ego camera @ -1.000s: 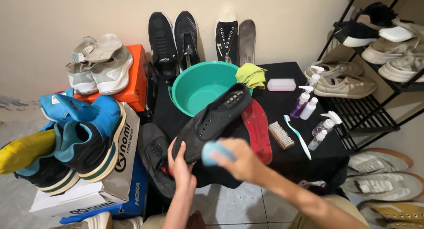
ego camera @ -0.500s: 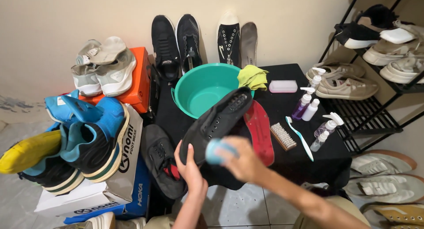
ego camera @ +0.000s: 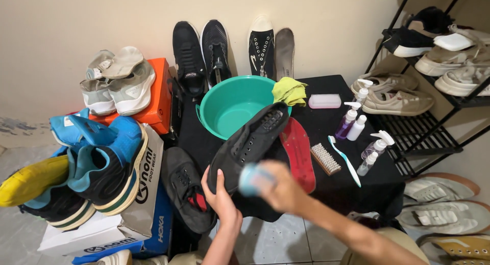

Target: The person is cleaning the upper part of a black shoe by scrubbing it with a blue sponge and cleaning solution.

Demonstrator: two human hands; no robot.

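My left hand (ego camera: 219, 194) grips the heel end of a black lace-up shoe (ego camera: 250, 141), which tilts up toward the teal basin (ego camera: 229, 105). My right hand (ego camera: 278, 186) is blurred and holds a small light-blue brush (ego camera: 253, 178) against the shoe's side near the heel. A red insole (ego camera: 298, 150) lies on the black-covered table (ego camera: 326, 127) just right of the shoe. A second black shoe (ego camera: 186, 188) lies left of my left hand.
A wooden brush (ego camera: 325, 158), a teal toothbrush (ego camera: 344, 159), several spray bottles (ego camera: 357, 123), a white soap block (ego camera: 324, 101) and a yellow cloth (ego camera: 289, 90) sit on the table. Shoes lean on the wall, shoe boxes with sneakers stand left, a shoe rack (ego camera: 434, 91) right.
My right hand with the blue brush has kept moving in small strokes over the shoe's heel side. The shoe and my left hand stay nearly in place.
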